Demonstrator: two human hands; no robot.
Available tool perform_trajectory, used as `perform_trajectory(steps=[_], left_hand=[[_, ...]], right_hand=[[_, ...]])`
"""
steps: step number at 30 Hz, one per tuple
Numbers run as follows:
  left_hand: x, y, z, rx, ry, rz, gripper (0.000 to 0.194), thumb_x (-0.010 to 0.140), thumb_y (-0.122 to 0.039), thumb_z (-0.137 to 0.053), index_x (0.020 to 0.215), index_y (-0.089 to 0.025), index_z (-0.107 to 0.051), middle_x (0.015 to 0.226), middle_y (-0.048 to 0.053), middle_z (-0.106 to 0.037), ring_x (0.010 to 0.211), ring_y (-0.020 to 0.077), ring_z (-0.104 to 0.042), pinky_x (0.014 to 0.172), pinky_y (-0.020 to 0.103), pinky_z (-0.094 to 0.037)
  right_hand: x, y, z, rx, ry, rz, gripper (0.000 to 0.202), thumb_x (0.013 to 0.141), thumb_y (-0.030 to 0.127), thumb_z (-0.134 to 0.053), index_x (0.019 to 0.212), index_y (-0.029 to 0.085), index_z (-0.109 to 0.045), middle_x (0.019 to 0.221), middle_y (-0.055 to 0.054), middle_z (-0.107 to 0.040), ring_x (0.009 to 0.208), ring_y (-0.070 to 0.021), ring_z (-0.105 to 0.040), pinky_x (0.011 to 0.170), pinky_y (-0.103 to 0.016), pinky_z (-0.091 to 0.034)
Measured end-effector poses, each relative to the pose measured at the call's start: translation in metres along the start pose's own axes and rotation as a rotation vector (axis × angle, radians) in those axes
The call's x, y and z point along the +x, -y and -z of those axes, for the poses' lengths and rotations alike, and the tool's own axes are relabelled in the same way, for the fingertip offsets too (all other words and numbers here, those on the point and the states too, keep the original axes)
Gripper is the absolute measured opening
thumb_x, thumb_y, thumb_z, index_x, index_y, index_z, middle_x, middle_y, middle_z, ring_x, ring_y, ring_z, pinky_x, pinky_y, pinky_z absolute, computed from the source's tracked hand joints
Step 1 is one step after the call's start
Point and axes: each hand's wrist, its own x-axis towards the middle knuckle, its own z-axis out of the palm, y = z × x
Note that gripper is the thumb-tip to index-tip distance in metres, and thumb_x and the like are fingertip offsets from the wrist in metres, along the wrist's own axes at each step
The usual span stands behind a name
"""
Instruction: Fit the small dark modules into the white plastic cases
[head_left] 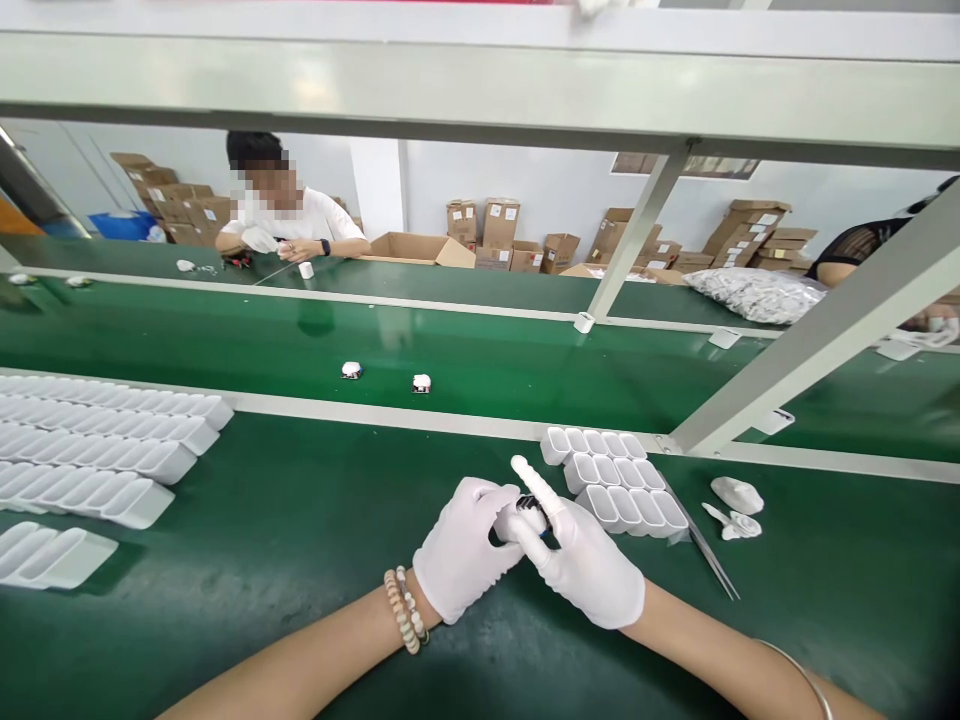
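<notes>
In front of me, my left hand and my right hand, both in white gloves, meet over the green bench. Between them is a small black-and-white part with a bit of blue, mostly covered by the gloves. The left fingers curl round it from one side. On the other side, the right thumb and some fingers close on it while the right index finger points up and away. Just beyond the right hand stand short rows of white open-topped plastic cases. Long metal tweezers lie beside these cases.
More rows of white cases line the left side. Two crumpled white pieces lie right of the tweezers. Two small white-topped parts rest on the green belt. A slanted metal post rises at right. A co-worker sits across.
</notes>
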Motion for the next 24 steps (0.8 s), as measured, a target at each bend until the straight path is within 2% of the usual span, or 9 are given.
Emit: perform_trajectory(steps=[4, 7, 9, 13, 16, 19, 21, 24], left_hand=[[0.001, -0.004, 0.005, 0.057, 0.03, -0.029, 0.032, 0.074, -0.019, -0.072, 0.105, -0.027, -0.068, 0.09, 0.005, -0.063, 0.083, 0.0225, -0.063, 0.068, 0.035, -0.058], [0.001, -0.004, 0.006, 0.04, -0.015, -0.076, 0.031, 0.075, -0.018, -0.071, 0.105, -0.026, -0.067, 0.088, 0.004, -0.063, 0.085, 0.0229, -0.063, 0.07, 0.036, -0.058], [0.0, -0.002, 0.007, 0.009, -0.052, -0.118, 0.034, 0.074, -0.017, -0.072, 0.106, -0.026, -0.066, 0.09, 0.004, -0.064, 0.086, 0.0223, -0.063, 0.072, 0.036, -0.058], [-0.002, 0.003, 0.007, -0.07, -0.1, -0.229, 0.042, 0.074, -0.016, -0.073, 0.113, -0.026, -0.06, 0.098, 0.005, -0.064, 0.088, 0.0208, -0.064, 0.076, 0.036, -0.058], [-0.003, 0.005, 0.008, -0.109, -0.117, -0.28, 0.042, 0.074, -0.016, -0.073, 0.113, -0.025, -0.058, 0.098, 0.005, -0.063, 0.088, 0.0201, -0.064, 0.078, 0.035, -0.058], [-0.004, 0.006, 0.008, -0.119, -0.109, -0.302, 0.045, 0.071, -0.012, -0.074, 0.111, -0.025, -0.058, 0.099, 0.005, -0.062, 0.088, 0.0201, -0.064, 0.078, 0.034, -0.058], [-0.004, 0.007, 0.008, -0.108, -0.094, -0.295, 0.048, 0.069, -0.012, -0.075, 0.112, -0.026, -0.058, 0.101, 0.005, -0.062, 0.089, 0.0206, -0.065, 0.078, 0.035, -0.058], [-0.005, 0.009, 0.008, -0.088, -0.079, -0.269, 0.052, 0.07, -0.013, -0.075, 0.117, -0.027, -0.057, 0.103, 0.005, -0.062, 0.089, 0.0214, -0.065, 0.08, 0.038, -0.058]], right_hand=[[-0.001, -0.001, -0.002, -0.037, -0.005, 0.099, 0.057, 0.099, 0.028, -0.031, 0.153, 0.014, -0.02, 0.061, 0.003, -0.054, 0.054, -0.0187, -0.052, 0.056, -0.035, -0.049], [-0.001, -0.001, 0.001, 0.088, 0.003, 0.062, 0.06, 0.1, 0.031, -0.033, 0.155, 0.017, -0.015, 0.06, 0.005, -0.048, 0.054, -0.0171, -0.05, 0.057, -0.034, -0.05], [0.0, -0.002, 0.006, 0.202, 0.053, -0.009, 0.066, 0.098, 0.037, -0.04, 0.155, 0.019, -0.012, 0.064, 0.005, -0.05, 0.058, -0.017, -0.052, 0.06, -0.034, -0.051], [0.006, -0.008, 0.017, 0.523, 0.22, -0.119, 0.081, 0.091, 0.056, -0.052, 0.155, 0.02, -0.018, 0.095, -0.006, -0.065, 0.089, -0.0236, -0.063, 0.086, -0.044, -0.053], [0.012, -0.011, 0.02, 0.795, 0.349, -0.153, 0.078, 0.09, 0.064, -0.048, 0.151, 0.02, -0.031, 0.126, -0.014, -0.06, 0.114, -0.0278, -0.058, 0.103, -0.051, -0.043], [0.017, -0.01, 0.019, 0.979, 0.432, -0.182, 0.086, 0.082, 0.072, -0.052, 0.148, 0.018, -0.039, 0.145, -0.018, -0.048, 0.129, -0.0311, -0.049, 0.109, -0.052, -0.037], [0.018, -0.007, 0.019, 1.023, 0.438, -0.215, 0.091, 0.078, 0.075, -0.056, 0.147, 0.018, -0.04, 0.149, -0.018, -0.044, 0.133, -0.0324, -0.046, 0.11, -0.053, -0.036], [0.019, -0.004, 0.019, 1.038, 0.431, -0.245, 0.093, 0.075, 0.076, -0.058, 0.147, 0.019, -0.041, 0.145, -0.017, -0.049, 0.126, -0.032, -0.053, 0.106, -0.053, -0.041]])
